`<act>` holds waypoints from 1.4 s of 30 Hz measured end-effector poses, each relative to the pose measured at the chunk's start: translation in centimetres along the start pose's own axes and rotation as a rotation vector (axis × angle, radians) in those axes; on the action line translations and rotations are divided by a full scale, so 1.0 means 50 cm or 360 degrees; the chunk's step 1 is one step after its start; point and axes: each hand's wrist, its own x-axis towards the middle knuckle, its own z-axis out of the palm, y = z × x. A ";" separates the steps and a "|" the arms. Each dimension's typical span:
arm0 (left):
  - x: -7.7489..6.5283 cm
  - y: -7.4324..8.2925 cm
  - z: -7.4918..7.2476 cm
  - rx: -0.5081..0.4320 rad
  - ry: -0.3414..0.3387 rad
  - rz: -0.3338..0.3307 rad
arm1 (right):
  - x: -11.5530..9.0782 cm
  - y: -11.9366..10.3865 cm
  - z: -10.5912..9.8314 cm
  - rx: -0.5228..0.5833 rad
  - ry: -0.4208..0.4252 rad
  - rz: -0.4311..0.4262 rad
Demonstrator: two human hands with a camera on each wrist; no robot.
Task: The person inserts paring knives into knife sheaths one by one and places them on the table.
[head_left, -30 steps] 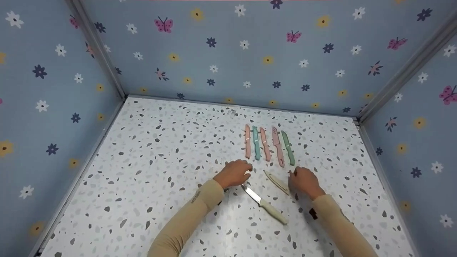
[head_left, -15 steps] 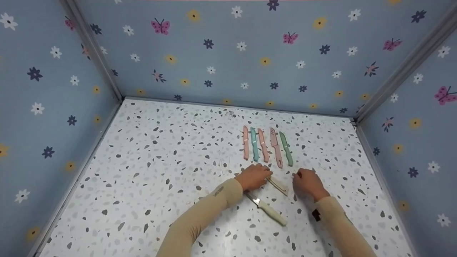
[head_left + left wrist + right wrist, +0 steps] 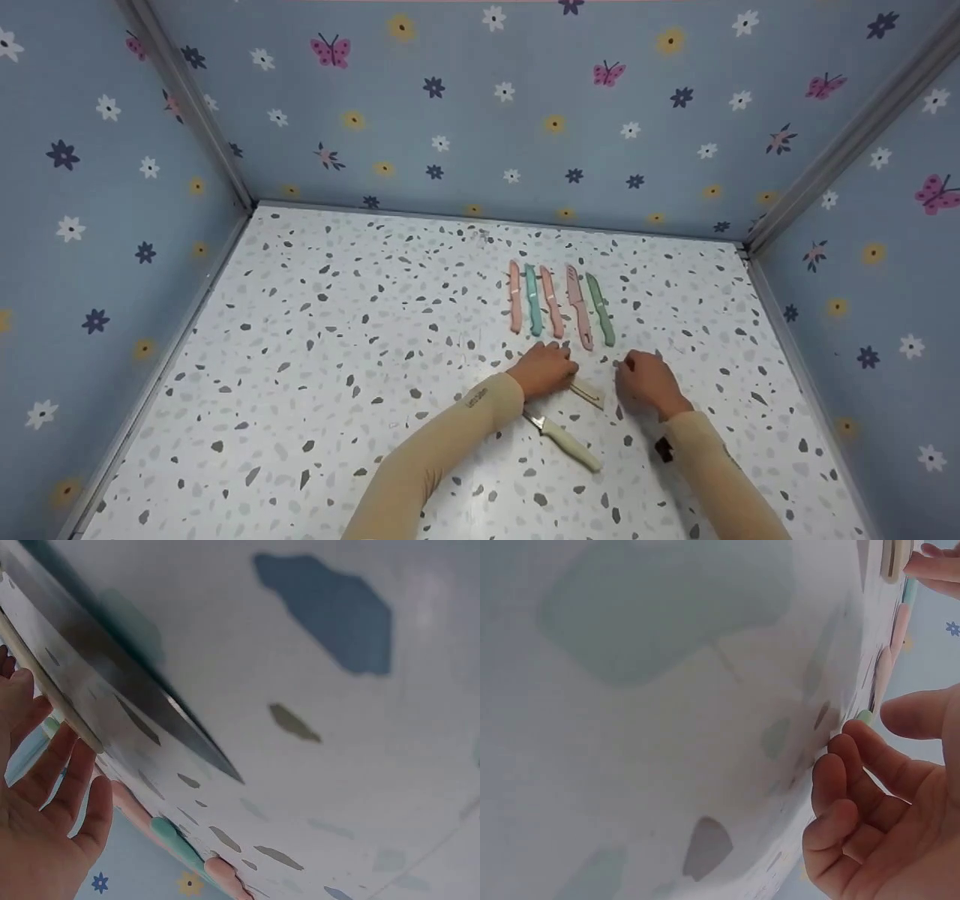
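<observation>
A knife (image 3: 568, 443) with a cream handle and a bare steel blade (image 3: 150, 720) lies at a slant on the speckled tabletop (image 3: 337, 360). Just beyond it lies a cream sheath (image 3: 589, 392). My left hand (image 3: 546, 369) covers the sheath's left end, and in the left wrist view its straight fingers (image 3: 64, 780) touch the sheath's edge (image 3: 52, 690). My right hand (image 3: 643, 375) hovers just right of the sheath with its fingers (image 3: 847, 787) loosely curled, holding nothing. The sheath's near end (image 3: 895, 559) shows in the right wrist view.
A row of several sheathed knives (image 3: 559, 304) in pink, teal and green lies side by side just behind the hands. Blue flowered walls (image 3: 480, 112) close in the tabletop at the back, left and right.
My left hand has moved right, from beside the blade's tip onto the sheath's left end. The right hand has barely shifted. The knife has not moved.
</observation>
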 end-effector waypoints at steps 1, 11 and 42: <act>0.000 -0.001 -0.001 -0.0022 -0.0004 -0.0009 | 0.000 -0.001 0.000 0.0002 -0.0002 0.0002; -0.012 0.002 -0.014 -0.0148 -0.0001 0.0024 | -0.003 -0.005 -0.002 0.0051 -0.0033 0.0043; -0.161 -0.083 -0.083 -0.0726 -0.0045 -0.0431 | -0.027 -0.060 0.030 -0.0010 0.0028 -0.0265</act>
